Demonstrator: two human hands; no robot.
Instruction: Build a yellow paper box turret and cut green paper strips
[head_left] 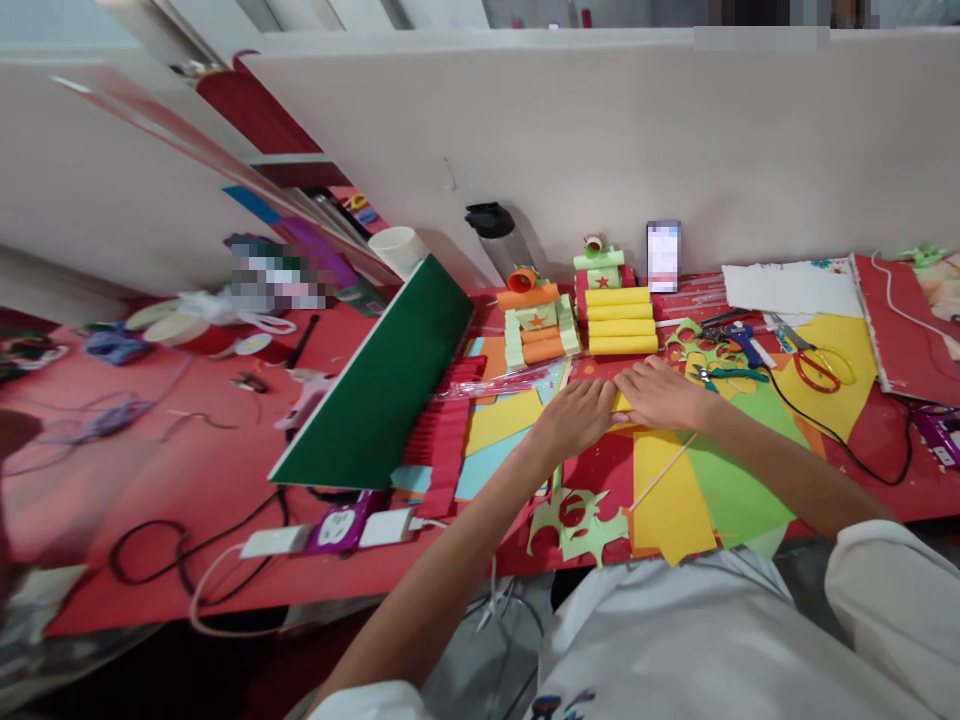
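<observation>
1. Left hand (577,415) and right hand (660,393): fingers over one yellow paper (621,403) between them; pressing or gripping, cannot tell.
2. 12 o'clock from hands: four yellow rolls (621,328), one row.
3. 5 o'clock: one stick (664,472).
4. 2–3 o'clock: one pliers (739,374).
5. 1 o'clock: one phone (664,258), upright.
6. 9 o'clock: one green board (375,390), tilted.

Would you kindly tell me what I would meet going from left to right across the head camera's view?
Blue bundle, green board, left hand, right hand, scissors with red and yellow handles, red panel.
</observation>
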